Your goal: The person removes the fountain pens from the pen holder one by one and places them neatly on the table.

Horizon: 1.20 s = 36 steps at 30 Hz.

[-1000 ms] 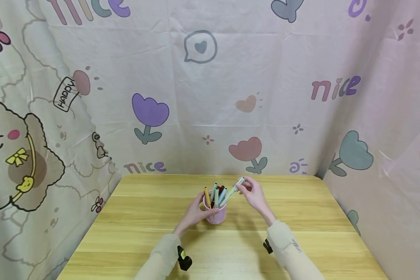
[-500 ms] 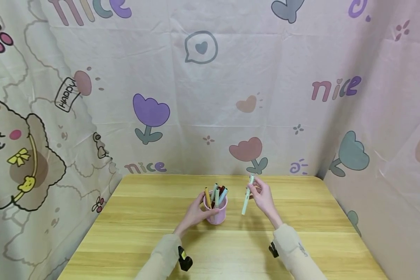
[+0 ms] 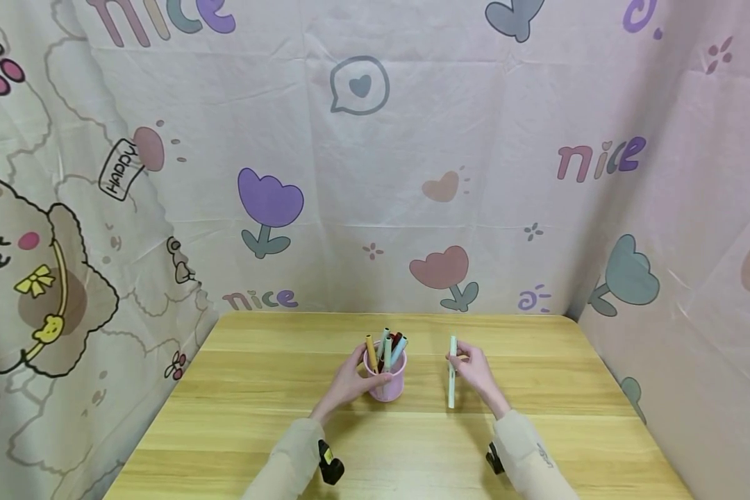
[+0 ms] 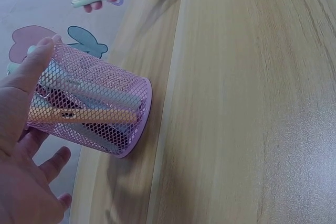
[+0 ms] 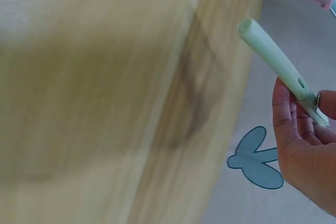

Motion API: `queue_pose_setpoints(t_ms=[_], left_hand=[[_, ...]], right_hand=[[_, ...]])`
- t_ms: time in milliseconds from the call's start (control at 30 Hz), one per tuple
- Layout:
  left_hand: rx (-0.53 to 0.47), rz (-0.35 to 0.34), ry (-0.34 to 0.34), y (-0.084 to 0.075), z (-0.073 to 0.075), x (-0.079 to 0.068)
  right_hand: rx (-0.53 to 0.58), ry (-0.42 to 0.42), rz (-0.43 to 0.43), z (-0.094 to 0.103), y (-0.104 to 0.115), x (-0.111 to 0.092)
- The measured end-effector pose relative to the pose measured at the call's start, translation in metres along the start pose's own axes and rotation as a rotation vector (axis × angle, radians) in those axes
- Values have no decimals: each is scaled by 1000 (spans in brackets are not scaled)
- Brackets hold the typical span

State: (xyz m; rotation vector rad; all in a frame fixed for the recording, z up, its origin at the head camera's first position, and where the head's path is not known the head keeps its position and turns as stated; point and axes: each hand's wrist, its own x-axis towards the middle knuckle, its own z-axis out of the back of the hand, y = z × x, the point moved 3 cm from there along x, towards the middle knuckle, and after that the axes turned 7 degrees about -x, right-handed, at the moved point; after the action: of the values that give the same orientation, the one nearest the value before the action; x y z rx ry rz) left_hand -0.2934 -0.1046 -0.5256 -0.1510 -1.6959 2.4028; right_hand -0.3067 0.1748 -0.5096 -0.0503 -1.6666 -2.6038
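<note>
A pink mesh pen holder stands on the wooden table, with several pens in it. An orange pen, pale green pens and a light blue pen show above its rim. My left hand grips the holder from the left, thumb on the near side by the rim; in the left wrist view some of its fingers are behind the mesh. To the right of the holder, my right hand pinches a pale green pen between thumb and fingers. That pen is held above the table, apart from the holder.
Around the holder spreads the wooden tabletop. A patterned cloth hangs behind the table's far edge and along both sides. Each wrist carries a small black camera, such as the left wrist camera.
My right hand has drawn the pale green pen out of the holder, moved it right, then lowered it toward me and turned it upright in the head view. The left hand stays put.
</note>
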Motion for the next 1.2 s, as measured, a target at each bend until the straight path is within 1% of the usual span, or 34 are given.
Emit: queue_pose_setpoints(t_ms=[100,200,400,467,700,733,967,1200], left_hand=[[2,1,1,0,0,0],[5,1,1,0,0,0],[-1,-2,2,0,0,1],[-2,-2,5,0,0,1],[-12,-2,9,0,0,1],[-13,0,8,0,0,1],[-20,2,7,-1,0,1],[-23,5,7,0,0,1]], right_hand=[[11,4,-19,-1,-6,-2],[-5,1,-38,-3,-12,-3],[-106,-17,-39,-7,-22,-7],[-134,-12,-35,-8,-25,-8],[-204,-7,-43,-13,-35,-11],[-211,-2,-36,-13,-36,-11],[-226,19,-73,-16,-42,-12],[-291,19,-66,-19,-42,-11]])
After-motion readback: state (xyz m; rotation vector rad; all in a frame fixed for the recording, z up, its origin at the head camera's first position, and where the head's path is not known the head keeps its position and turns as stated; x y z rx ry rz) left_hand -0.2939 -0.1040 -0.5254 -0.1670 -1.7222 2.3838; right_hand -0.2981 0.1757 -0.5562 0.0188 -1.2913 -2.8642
